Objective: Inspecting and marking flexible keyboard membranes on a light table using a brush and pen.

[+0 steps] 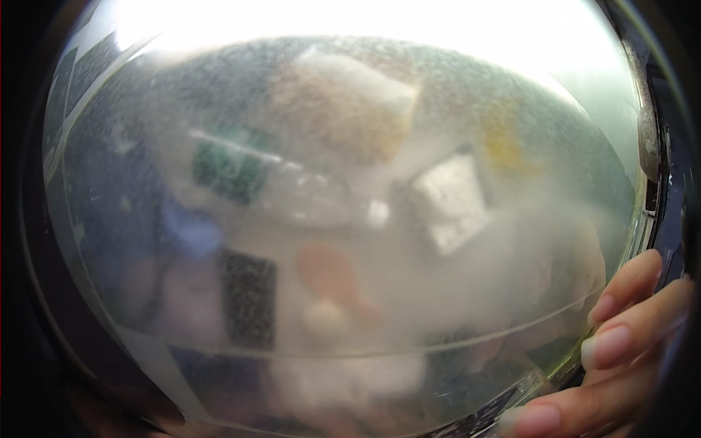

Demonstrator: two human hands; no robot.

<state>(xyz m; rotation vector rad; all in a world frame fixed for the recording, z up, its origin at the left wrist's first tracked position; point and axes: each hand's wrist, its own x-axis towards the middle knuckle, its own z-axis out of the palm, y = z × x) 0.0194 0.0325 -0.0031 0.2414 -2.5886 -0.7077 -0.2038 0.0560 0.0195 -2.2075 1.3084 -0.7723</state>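
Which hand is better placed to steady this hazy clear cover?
Probably the right hand: its fingertips sit at the lower right edge of the hazy clear cover. The left hand can't be made out clearly.

Strong white light [365, 18] saturates the upper area from 11 to 1 o'clock; brightness falls toward 6 o'clock. A pale grey-beige tabletop [416, 292] occupies the centre; its edges are hazed and cannot be traced. A dark blue-grey zone [117, 219] lies at 9 o'clock; whether it is floor or furniture cannot be determined. At 3 o'clock, a dark, blue-tinted background area [675, 182] lies along the right side. Wall and window outlines are indistinct.
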